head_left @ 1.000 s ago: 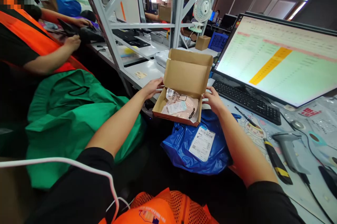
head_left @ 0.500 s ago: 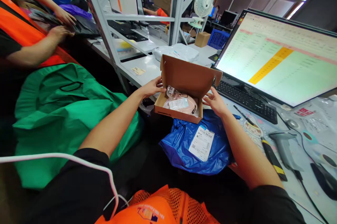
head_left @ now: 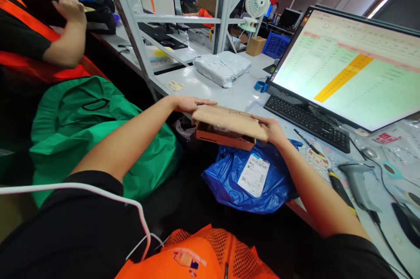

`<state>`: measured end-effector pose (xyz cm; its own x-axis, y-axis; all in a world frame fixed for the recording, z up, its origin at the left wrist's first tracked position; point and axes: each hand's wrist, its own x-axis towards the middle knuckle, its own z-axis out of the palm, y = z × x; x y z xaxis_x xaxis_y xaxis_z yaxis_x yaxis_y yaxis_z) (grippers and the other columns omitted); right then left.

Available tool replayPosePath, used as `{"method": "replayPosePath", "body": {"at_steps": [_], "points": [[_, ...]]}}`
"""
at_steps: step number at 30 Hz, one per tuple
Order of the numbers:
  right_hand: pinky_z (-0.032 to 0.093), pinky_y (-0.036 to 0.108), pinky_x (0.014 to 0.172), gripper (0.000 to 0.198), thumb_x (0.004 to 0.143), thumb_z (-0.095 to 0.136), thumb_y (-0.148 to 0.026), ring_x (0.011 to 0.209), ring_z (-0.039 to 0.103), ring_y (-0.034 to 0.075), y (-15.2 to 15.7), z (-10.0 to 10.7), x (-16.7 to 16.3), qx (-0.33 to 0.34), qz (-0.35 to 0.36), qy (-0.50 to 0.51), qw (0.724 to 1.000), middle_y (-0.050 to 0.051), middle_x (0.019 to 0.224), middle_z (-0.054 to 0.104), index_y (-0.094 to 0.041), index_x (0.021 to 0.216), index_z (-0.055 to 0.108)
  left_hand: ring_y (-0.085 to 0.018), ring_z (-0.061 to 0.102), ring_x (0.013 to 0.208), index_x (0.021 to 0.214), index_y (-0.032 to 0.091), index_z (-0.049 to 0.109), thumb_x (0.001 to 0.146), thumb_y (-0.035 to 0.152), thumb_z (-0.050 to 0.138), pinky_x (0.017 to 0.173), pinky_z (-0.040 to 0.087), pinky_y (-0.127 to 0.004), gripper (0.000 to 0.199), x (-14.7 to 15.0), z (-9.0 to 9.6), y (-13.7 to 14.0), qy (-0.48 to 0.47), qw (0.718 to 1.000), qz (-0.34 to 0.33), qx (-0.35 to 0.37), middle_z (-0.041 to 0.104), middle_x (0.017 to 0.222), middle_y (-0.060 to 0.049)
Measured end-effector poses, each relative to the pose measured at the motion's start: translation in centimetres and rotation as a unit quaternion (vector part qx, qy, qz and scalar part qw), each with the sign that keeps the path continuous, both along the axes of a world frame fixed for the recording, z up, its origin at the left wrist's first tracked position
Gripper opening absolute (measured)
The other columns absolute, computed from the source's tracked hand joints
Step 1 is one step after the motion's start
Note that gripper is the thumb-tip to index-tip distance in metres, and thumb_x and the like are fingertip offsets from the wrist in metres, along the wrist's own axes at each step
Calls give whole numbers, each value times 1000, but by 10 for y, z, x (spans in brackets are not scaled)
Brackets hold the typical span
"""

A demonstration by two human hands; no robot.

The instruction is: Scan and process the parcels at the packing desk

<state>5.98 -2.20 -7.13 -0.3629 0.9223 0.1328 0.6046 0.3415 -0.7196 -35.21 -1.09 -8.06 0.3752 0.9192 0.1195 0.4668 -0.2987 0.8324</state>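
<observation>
A small brown cardboard box sits at the table's front edge, its lid tilted partly down over the front opening. Inside, a bit of clear plastic wrapping shows; the rest of the contents is hidden. My left hand lies with fingers stretched along the lid's back left edge. On the right, my right hand has its fingers over the lid's side, gripping it. Under and in front of the box is a crumpled blue plastic bag bearing a white printed label.
Right of the box are a keyboard, a monitor, a pen, a barcode scanner and a black-and-yellow cutter. A white parcel lies behind. A green sack and a co-worker's arm are at left.
The lid has swung from upright down towards me, covering the pink wrapped item. My left hand has flattened on the lid's back edge; my right hand has moved onto its side.
</observation>
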Motion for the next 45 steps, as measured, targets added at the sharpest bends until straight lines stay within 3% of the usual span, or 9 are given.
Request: {"method": "replayPosePath", "body": {"at_steps": [4, 9, 13, 18, 22, 29, 34, 41, 45], "points": [[53, 57, 116, 56, 88, 55, -21, 120, 76, 33, -5, 8, 8, 26, 10, -82, 996, 10, 128, 80, -22, 139, 77, -33, 71, 129, 145, 31, 72, 80, 47, 81, 95, 65, -40, 67, -1, -4, -32, -131, 983, -16, -127, 69, 148, -12], [57, 56, 113, 57, 103, 56, -43, 131, 70, 31, -58, 27, 18, 26, 20, 16, 999, 13, 146, 71, -24, 157, 61, -40, 42, 158, 161, 27, 55, 89, 82, 67, 120, 51, -50, 91, 18, -33, -113, -235, 969, 77, -11, 45, 171, -16], [41, 56, 129, 85, 92, 77, -56, 160, 40, 35, -117, 17, 11, 15, 121, -6, 993, 8, 177, 36, -31, 167, 47, -39, 43, 159, 168, 28, 40, 79, 76, 83, 128, 43, -48, 111, 43, -55, -159, -117, 984, 93, 98, 38, 175, -15], [33, 59, 132, 69, 102, 59, -44, 158, 45, 35, -117, 2, -11, 42, -7, -4, 999, 12, 169, 48, -23, 167, 49, -30, 66, 137, 143, 20, 61, 104, 53, 59, 119, 51, -42, 51, 73, -50, -153, -75, 957, 241, 145, 68, 149, -14], [31, 57, 133, 66, 101, 60, -50, 159, 44, 33, -91, 7, -14, -64, -18, 51, 996, 9, 166, 53, -23, 161, 57, -32, 54, 152, 127, 21, 64, 102, 52, 61, 129, 40, -48, 40, 72, -34, -130, -90, 966, 209, 120, 60, 159, -16], [5, 48, 138, 85, 103, 54, -64, 170, -3, 24, -98, -10, 7, -111, 80, 3, 991, 0, 184, 0, -31, 176, 25, -30, 23, 168, 156, 15, 47, 102, 38, 56, 137, 22, -51, 59, 52, -67, -126, -46, 988, 73, 131, 28, 178, -20], [10, 55, 136, 99, 103, 55, -51, 167, -19, 27, -108, -21, 8, -35, 135, -74, 987, 7, 179, -29, -21, 178, -2, -34, 50, 154, 168, 16, 33, 89, 33, 68, 128, 41, -48, 88, 48, -99, -131, -18, 989, 85, 123, 44, 170, -21], [49, 56, 122, 86, 85, 79, -52, 144, 62, 31, -108, -19, 9, -94, 2, 148, 985, 20, 163, 53, -24, 156, 40, -34, 67, 137, 172, 19, 22, 96, 60, 67, 110, 60, -49, 97, 52, -89, -139, -146, 980, 133, 39, 59, 158, -21], [55, 55, 117, 63, 77, 86, -61, 127, 73, 32, -116, -13, 2, -88, -37, 204, 974, 15, 130, 78, -24, 121, 62, -35, 71, 131, 164, 21, 44, 97, 56, 66, 112, 58, -46, 79, 61, -81, -146, -67, 974, 192, 104, 69, 148, -14]]}}
